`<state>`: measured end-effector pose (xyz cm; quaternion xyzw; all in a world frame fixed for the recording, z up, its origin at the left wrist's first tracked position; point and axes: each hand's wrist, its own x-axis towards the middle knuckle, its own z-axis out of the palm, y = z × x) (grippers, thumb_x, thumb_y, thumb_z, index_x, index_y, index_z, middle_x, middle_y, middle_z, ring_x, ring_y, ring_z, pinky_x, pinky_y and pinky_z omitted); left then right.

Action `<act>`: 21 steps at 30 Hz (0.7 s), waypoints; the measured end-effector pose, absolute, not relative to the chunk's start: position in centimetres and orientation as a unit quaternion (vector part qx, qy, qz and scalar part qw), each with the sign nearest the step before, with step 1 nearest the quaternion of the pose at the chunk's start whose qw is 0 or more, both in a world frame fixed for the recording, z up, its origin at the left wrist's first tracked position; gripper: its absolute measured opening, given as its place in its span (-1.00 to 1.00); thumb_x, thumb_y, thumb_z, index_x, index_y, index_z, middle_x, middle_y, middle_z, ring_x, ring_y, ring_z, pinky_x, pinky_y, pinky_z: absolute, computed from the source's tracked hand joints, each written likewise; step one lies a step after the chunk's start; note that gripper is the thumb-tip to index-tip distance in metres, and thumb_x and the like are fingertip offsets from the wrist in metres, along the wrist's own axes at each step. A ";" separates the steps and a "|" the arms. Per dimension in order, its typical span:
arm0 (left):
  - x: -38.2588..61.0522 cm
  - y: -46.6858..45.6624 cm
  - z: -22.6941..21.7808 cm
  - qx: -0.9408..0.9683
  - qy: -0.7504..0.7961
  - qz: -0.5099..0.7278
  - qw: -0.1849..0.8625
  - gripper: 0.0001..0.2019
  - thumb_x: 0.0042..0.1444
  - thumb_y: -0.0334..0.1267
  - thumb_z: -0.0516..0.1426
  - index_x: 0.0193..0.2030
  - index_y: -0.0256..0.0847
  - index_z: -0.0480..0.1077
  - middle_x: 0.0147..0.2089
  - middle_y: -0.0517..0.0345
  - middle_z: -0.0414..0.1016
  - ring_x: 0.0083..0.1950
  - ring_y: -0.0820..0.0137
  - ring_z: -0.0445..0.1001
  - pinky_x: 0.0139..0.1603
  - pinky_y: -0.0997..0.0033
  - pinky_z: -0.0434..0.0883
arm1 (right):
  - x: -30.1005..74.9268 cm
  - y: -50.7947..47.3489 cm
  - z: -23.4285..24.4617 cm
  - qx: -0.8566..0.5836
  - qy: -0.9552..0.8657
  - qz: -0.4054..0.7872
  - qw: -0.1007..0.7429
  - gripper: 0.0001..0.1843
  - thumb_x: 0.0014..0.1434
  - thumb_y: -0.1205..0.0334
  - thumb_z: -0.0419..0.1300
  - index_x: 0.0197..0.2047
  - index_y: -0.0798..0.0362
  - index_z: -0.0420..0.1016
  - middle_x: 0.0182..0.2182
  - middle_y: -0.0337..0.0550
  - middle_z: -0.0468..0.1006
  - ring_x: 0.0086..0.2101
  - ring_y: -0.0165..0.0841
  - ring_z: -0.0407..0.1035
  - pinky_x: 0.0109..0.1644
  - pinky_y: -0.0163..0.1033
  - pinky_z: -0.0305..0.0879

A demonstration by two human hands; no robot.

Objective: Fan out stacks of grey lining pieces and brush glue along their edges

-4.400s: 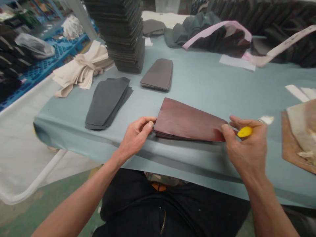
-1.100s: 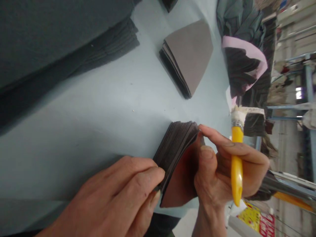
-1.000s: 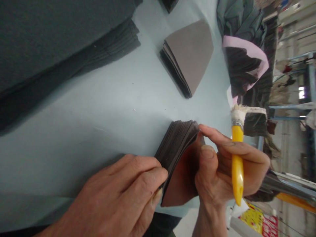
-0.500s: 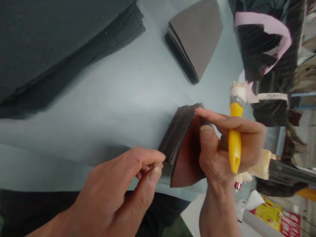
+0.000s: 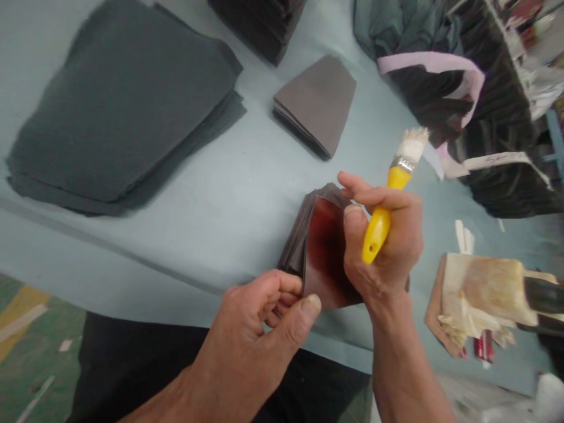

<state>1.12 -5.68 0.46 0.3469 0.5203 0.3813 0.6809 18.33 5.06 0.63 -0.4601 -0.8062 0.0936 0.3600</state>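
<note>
A stack of reddish-brown leather pieces (image 5: 324, 247) stands on edge near the table's front edge, fanned at its left side. My right hand (image 5: 383, 247) is closed around the stack's right side, thumb on the top piece. It also grips a yellow-handled brush (image 5: 388, 194), bristles pointing up and away. My left hand (image 5: 259, 323) is curled at the stack's lower left corner, with thumb and fingertips touching the edges of the pieces.
A wide pile of dark grey felt sheets (image 5: 123, 106) lies at the left of the pale blue table (image 5: 247, 188). A small grey-brown stack (image 5: 317, 103) sits behind. Dark bundles tied with pink tape (image 5: 440, 76) fill the back right. A glue-stained board (image 5: 476, 294) lies at right.
The camera has swung back upright. My right hand still grips the stack and brush. My left hand slid down from the fanned edge to the lower corner.
</note>
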 end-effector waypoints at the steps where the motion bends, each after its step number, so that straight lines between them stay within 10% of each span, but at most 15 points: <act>1: 1.2 -5.7 0.6 0.349 0.522 0.379 0.679 -0.67 0.32 0.08 0.18 -0.21 -0.14 0.58 -0.44 0.19 0.62 -0.43 0.41 0.55 -0.43 0.50 0.45 | 18.4 5.0 0.7 -0.460 -0.793 0.094 0.388 -0.92 0.52 0.22 0.17 0.03 -0.01 0.36 0.12 -0.04 0.67 0.10 -0.26 0.63 0.17 -0.03 0.56; 9: 0.7 -4.1 2.5 0.401 0.584 0.349 0.613 -0.40 0.22 0.24 0.21 0.10 -0.27 0.59 -0.27 0.05 0.71 -0.28 0.25 0.70 -0.23 0.36 0.63 | 21.4 2.4 2.0 -0.500 -0.677 0.068 0.536 -0.89 0.46 0.21 0.24 -0.04 0.04 0.41 0.01 -0.07 0.71 -0.07 -0.28 0.67 0.08 -0.02 0.61; 21: 0.5 1.3 5.2 0.479 0.632 0.243 0.559 -0.36 -0.18 0.43 0.36 -0.35 -0.18 0.51 -0.40 0.08 0.62 -0.39 0.21 0.67 -0.43 0.40 0.60 | 30.7 -2.7 -0.8 -0.651 -0.500 0.038 0.570 -0.75 0.40 0.06 0.28 -0.06 0.08 0.44 -0.02 0.02 0.72 -0.14 -0.28 0.67 0.05 -0.08 0.56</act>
